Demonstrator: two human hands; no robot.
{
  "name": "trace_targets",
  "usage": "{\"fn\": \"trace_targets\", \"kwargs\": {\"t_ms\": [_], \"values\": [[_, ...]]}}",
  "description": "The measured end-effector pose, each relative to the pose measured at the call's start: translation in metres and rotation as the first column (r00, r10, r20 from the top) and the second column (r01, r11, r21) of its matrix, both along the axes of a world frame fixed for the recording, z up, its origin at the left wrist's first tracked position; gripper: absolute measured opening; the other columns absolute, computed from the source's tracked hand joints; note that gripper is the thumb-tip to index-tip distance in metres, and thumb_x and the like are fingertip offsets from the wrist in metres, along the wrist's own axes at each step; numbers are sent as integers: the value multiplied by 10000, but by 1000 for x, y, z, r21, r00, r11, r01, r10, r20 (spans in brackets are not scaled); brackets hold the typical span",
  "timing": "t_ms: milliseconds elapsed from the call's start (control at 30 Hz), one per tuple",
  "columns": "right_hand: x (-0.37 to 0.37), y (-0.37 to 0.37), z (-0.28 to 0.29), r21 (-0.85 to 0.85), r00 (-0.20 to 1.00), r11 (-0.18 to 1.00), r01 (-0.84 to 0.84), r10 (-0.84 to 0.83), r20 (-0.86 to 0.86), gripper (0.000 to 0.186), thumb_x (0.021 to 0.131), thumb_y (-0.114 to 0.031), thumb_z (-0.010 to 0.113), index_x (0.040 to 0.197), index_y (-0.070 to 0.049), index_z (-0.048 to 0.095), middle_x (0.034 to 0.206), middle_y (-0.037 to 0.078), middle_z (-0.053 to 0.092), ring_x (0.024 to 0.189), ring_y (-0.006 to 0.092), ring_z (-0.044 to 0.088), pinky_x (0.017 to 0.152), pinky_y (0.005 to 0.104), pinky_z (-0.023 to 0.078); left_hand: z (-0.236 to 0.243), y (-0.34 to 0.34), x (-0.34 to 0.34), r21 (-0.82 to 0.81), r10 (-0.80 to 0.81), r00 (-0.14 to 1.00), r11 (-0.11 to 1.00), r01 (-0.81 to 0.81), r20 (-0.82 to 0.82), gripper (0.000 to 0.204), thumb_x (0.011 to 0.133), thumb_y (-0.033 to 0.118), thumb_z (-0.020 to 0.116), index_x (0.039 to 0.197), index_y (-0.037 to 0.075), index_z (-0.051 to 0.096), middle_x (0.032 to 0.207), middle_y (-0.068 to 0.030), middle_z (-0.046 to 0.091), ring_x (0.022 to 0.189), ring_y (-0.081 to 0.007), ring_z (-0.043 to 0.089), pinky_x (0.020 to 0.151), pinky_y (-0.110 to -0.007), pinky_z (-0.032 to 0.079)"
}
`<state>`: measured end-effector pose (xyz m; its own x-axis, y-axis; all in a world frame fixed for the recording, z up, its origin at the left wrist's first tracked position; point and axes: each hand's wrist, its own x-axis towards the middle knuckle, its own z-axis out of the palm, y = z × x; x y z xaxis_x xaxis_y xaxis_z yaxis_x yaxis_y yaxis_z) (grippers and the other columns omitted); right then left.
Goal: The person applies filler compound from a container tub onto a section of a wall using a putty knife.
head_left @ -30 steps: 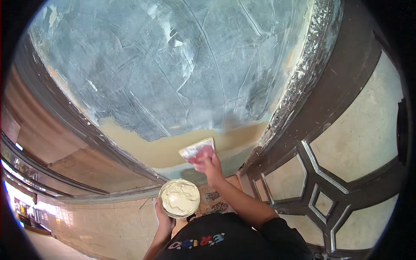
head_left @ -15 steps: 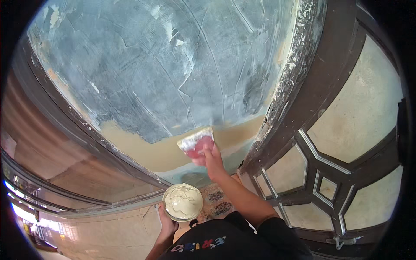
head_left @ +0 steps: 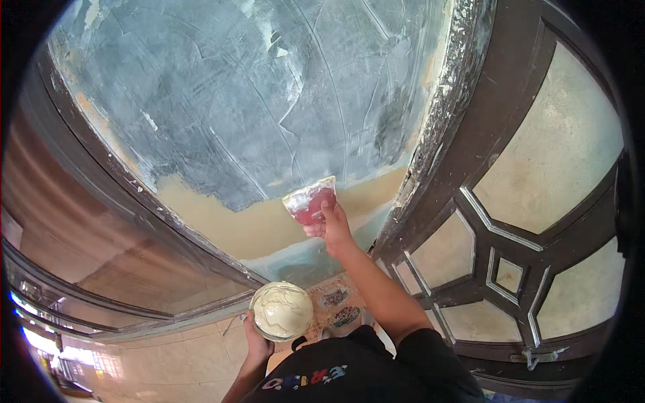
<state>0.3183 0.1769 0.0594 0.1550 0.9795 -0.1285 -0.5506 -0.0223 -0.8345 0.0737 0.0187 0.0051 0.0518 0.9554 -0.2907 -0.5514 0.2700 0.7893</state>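
Observation:
My right hand (head_left: 334,227) grips a red putty knife (head_left: 313,205), fingers wrapped round its body and thumb on top. White putty smears the blade's wide edge, which is at the patchy blue-grey wall (head_left: 222,114), near where that surface meets a beige band (head_left: 222,225); whether the blade touches it I cannot tell. Lower down, my left hand (head_left: 257,340) holds a round tub (head_left: 270,334) from its left and under side. Thick cream-coloured putty (head_left: 285,309) fills it, heaped and ridged on top. Most of the tub's body is hidden beneath the putty.
A dark panelled door (head_left: 507,221) with pale panes and a latch (head_left: 534,356) stands on the right. Worn, flaking trim (head_left: 440,114) borders the wall there. Dark-framed brown panels (head_left: 101,221) line the left. Below lies a tiled floor (head_left: 175,359), with a rough patch beside the tub.
My right hand and the putty knife have moved up the wall. The tub in my left hand has shifted very slightly, and the whole view has moved a little.

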Motion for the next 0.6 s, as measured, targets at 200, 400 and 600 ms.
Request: {"fn": "trace_targets", "kwargs": {"t_ms": [200,400,600], "values": [[16,-28,-133,-184,928,942,-281,217,-304,288,942,-365,393,1082,-119,450,819,46,557,523,152,549,461,284,461,14,-7,1,14,-11,999,1000,10,37,544,921,436,302,1231,4,417,1186,-139,525,1064,-259,533,886,-386,441],[-1,-13,-37,-65,992,995,70,-63,109,289,937,-358,410,1035,-92,462,750,42,551,542,139,555,457,268,462,5,-13,-6,9,14,999,1000,-15,39,557,919,450,300,1233,5,418,1199,-138,515,1081,-261,520,908,-382,425],[17,16,-54,15,963,989,146,-145,227,325,929,-382,418,1030,-76,459,842,45,558,582,140,573,478,267,483,1,-13,0,-36,13,1000,999,-13,-4,558,925,447,276,1240,7,411,1214,-140,504,1118,-259,493,943,-392,393]]}}
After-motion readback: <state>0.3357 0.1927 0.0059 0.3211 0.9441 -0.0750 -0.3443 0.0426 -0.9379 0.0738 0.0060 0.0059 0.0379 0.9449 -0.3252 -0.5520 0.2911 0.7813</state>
